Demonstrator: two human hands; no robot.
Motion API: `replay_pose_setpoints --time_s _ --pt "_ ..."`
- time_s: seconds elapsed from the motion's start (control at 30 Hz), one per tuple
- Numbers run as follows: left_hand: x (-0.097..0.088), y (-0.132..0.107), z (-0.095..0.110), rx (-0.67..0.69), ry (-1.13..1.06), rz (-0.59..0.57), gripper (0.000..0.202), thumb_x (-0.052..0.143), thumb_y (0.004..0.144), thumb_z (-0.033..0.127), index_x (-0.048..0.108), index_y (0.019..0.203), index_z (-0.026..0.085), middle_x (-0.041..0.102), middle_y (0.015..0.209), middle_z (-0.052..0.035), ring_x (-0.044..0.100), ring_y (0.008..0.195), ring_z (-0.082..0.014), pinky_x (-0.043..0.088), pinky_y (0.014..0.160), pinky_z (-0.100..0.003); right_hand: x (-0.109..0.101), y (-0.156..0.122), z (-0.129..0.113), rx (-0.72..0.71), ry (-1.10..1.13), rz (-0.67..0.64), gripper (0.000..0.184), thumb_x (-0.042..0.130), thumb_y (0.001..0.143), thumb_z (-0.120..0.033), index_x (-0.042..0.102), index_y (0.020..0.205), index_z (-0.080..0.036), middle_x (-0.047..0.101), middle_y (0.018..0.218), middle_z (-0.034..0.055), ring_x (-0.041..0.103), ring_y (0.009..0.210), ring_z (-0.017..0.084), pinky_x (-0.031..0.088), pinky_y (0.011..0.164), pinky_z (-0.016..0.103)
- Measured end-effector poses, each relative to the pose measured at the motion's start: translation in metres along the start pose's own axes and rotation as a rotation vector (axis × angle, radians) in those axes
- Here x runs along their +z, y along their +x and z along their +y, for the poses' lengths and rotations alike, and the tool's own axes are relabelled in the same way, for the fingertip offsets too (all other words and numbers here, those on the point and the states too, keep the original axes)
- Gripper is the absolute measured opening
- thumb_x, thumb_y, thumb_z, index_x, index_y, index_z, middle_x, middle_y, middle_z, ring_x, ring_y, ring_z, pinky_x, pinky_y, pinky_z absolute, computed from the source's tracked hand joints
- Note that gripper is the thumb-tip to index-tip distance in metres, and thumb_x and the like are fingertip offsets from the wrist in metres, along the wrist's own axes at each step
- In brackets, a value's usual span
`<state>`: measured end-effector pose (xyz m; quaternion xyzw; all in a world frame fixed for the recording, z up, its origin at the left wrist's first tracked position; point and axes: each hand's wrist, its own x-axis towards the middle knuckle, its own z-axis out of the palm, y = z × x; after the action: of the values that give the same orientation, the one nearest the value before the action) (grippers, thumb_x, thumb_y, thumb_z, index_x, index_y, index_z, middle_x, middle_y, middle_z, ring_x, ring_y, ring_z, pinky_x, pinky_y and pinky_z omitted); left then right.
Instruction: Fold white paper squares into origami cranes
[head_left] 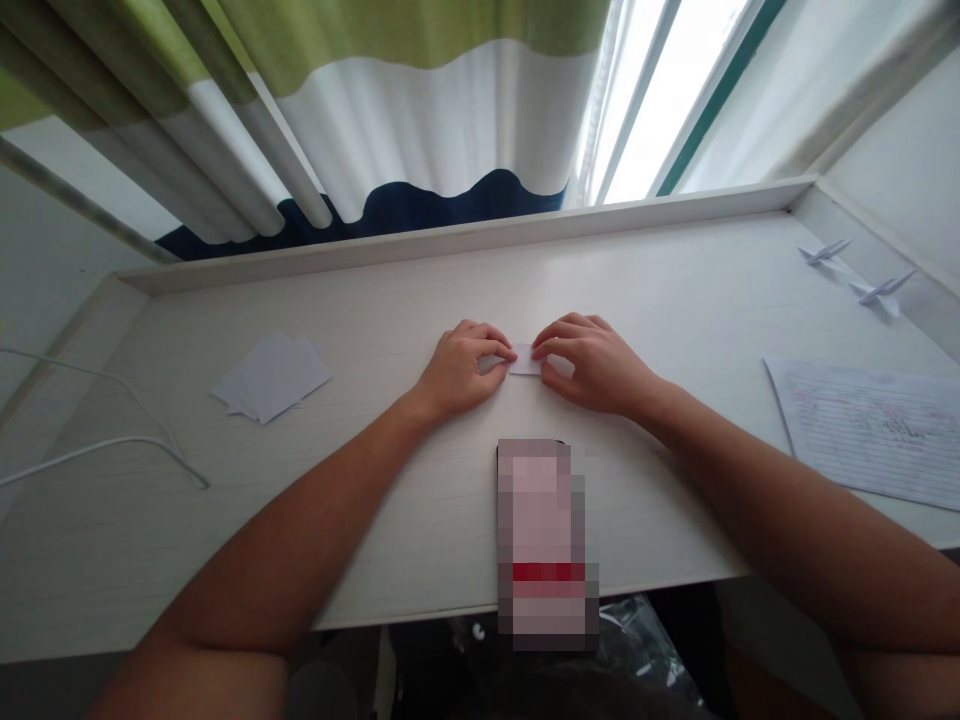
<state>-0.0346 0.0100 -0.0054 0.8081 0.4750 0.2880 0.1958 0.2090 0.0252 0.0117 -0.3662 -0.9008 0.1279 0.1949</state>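
Observation:
A small white piece of paper (525, 361) lies on the white desk in the middle of the view, between my two hands. My left hand (463, 370) pinches its left end with thumb and fingertips. At its right end, the thumb and index finger of my right hand (592, 362) close on the paper. My fingers cover both ends, so only the middle part shows. Any fold lines are too small to make out.
Loose white paper sheets (277, 375) overlap at the left, near white cables (142, 440). Two folded paper shapes (825, 253) stand at the far right, behind a lined written sheet (877, 430). A blurred-out phone-like object (541, 530) lies at the desk's (405, 530) front edge.

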Motion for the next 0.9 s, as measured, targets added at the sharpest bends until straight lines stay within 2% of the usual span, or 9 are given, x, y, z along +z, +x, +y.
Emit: replay_pose_setpoints --time_s 0.1,0.17,0.37,0.47,0.63,0.9 --pt "0.000 0.000 0.000 0.001 -0.007 0.000 0.022 0.068 0.092 0.013 0.084 0.097 0.028 0.082 0.114 -0.0030 0.067 0.115 -0.0269 0.052 0.107 -0.049 0.000 0.000 -0.004 -0.001 -0.020 -0.019 0.019 0.071 0.097 -0.043 0.082 0.101 -0.028 0.080 0.115 0.0104 0.066 0.116 0.037 0.051 0.101 0.058" --pt "0.000 0.000 0.000 -0.001 -0.014 0.000 0.022 0.069 0.092 0.013 0.084 0.097 0.028 0.082 0.114 -0.0031 0.067 0.115 -0.0270 0.052 0.107 -0.049 0.001 0.000 -0.003 0.014 -0.005 -0.019 0.021 0.072 0.097 -0.046 0.082 0.099 -0.028 0.080 0.114 0.0110 0.066 0.114 0.037 0.051 0.100 0.057" --pt "-0.001 0.000 0.001 0.002 -0.019 -0.007 0.016 0.071 0.092 0.017 0.083 0.097 0.027 0.082 0.113 -0.0038 0.067 0.116 -0.0276 0.051 0.108 -0.050 0.006 0.001 -0.001 0.073 0.116 0.006 0.019 0.070 0.098 -0.041 0.083 0.097 -0.028 0.079 0.112 0.0105 0.068 0.109 0.035 0.052 0.102 0.057" --pt "-0.002 0.000 0.001 -0.002 -0.010 -0.015 0.015 0.073 0.091 0.018 0.083 0.097 0.028 0.081 0.114 -0.0033 0.067 0.116 -0.0274 0.050 0.109 -0.050 0.008 0.001 -0.005 0.110 0.166 0.045 0.016 0.069 0.096 -0.036 0.082 0.090 -0.028 0.079 0.113 0.0102 0.068 0.110 0.034 0.051 0.101 0.055" --pt "-0.002 0.001 0.000 0.009 -0.012 -0.023 0.009 0.078 0.091 0.023 0.083 0.098 0.028 0.081 0.115 -0.0031 0.067 0.117 -0.0275 0.049 0.110 -0.050 0.011 0.002 -0.009 0.156 0.163 0.079 0.015 0.071 0.092 -0.029 0.078 0.079 -0.028 0.081 0.107 0.0069 0.067 0.112 0.035 0.044 0.104 0.058" --pt "-0.002 0.001 0.001 0.019 0.006 -0.023 0.005 0.079 0.095 0.028 0.083 0.098 0.027 0.081 0.113 -0.0034 0.067 0.115 -0.0272 0.048 0.108 -0.048 0.012 0.002 -0.007 0.202 0.143 0.077 0.018 0.065 0.097 -0.028 0.074 0.081 -0.024 0.084 0.107 0.0076 0.068 0.114 0.032 0.040 0.107 0.053"
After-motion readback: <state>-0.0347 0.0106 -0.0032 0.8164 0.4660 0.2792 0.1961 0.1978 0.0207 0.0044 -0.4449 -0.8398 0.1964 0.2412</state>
